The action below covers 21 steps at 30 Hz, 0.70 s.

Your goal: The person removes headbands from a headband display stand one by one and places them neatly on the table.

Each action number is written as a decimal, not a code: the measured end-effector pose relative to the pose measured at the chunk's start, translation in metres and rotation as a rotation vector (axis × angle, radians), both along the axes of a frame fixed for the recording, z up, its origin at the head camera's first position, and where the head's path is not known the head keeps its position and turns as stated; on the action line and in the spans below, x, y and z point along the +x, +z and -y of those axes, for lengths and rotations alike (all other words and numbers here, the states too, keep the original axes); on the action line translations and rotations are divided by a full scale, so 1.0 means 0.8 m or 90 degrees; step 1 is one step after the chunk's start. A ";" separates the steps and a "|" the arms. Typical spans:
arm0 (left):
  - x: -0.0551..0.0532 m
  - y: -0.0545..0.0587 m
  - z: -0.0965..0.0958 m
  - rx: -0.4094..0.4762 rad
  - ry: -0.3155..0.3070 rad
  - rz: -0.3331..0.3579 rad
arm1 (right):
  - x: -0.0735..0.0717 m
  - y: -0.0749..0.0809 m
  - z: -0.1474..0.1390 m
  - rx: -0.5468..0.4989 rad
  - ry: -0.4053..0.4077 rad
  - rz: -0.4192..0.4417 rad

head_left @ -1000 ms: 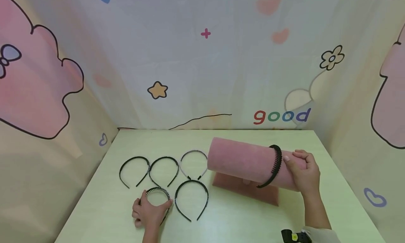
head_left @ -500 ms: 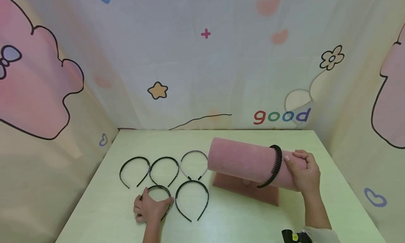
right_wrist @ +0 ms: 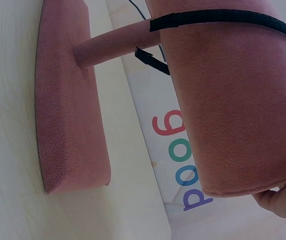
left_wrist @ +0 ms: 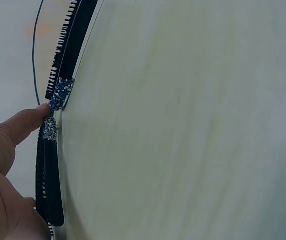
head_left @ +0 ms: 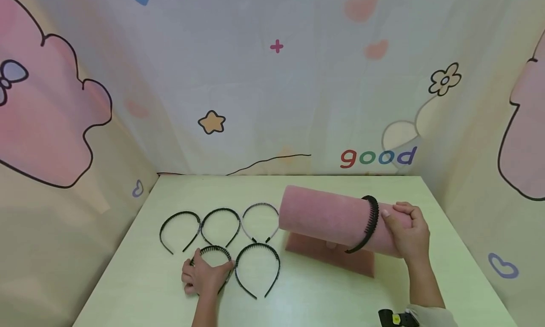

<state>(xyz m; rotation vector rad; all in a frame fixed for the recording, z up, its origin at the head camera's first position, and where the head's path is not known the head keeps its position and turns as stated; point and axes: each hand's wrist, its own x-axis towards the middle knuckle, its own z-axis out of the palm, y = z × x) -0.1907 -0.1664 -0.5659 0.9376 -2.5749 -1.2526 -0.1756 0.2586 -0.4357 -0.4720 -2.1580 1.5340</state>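
Observation:
My left hand (head_left: 203, 276) holds a black toothed headband (head_left: 215, 248) flat on the table, thumb at its right side and fingers at its left. In the left wrist view the thumb (left_wrist: 25, 125) presses near a glittery patch, where a second headband (left_wrist: 78, 45) comes close. My right hand (head_left: 415, 234) grips the right end of a padded pink roll (head_left: 323, 212). Around that roll sits a black toothed headband (head_left: 372, 223). Its two ends hang free under the roll in the right wrist view. A short post (right_wrist: 115, 44) joins the roll to a pink base (right_wrist: 70, 110).
Two black headbands, one at the far left (head_left: 180, 213) and one beside it (head_left: 220, 209), lie in the back row with a pale one (head_left: 260, 204). Another black headband (head_left: 257, 245) lies between my left hand and the stand. A printed curtain (head_left: 272, 95) surrounds the table (head_left: 323, 301).
My left hand has slid its headband a little away from me and to the right, close to its neighbours. The middle back headband has shifted slightly back. My right hand stays on the roll.

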 end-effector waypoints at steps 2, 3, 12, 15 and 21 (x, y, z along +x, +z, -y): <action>0.000 0.000 0.000 -0.001 -0.001 0.001 | 0.000 -0.001 0.000 0.003 0.000 0.002; 0.000 0.000 0.000 -0.002 -0.002 0.001 | 0.000 -0.002 0.000 0.006 0.000 0.001; -0.005 -0.001 -0.003 -0.003 -0.010 -0.006 | -0.001 -0.004 -0.003 0.009 -0.004 -0.009; -0.007 -0.001 -0.003 -0.006 -0.009 -0.014 | -0.001 -0.004 -0.003 0.009 -0.004 -0.011; -0.007 -0.005 -0.001 0.006 -0.012 -0.026 | -0.001 -0.005 -0.003 0.008 -0.002 -0.008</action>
